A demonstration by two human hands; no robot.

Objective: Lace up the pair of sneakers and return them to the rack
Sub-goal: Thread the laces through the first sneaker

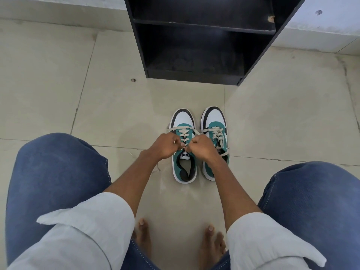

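Two teal, white and black sneakers stand side by side on the tiled floor, toes pointing away from me. Over the left sneaker (182, 121), my left hand (165, 146) and my right hand (201, 148) are each closed on an end of its cream lace (183, 133), pinching it just above the tongue. The lace ends run out sideways from under both fists. The right sneaker (213, 119) carries a cream lace with loose ends trailing to the right; my right forearm covers its heel. The black shoe rack (204, 78) stands on the floor just beyond the sneakers.
The rack has two open shelves with nothing visible on them. My knees in blue jeans frame the lower view, and my bare feet (144, 236) rest on the floor below the sneakers. A white wall base runs along the back.
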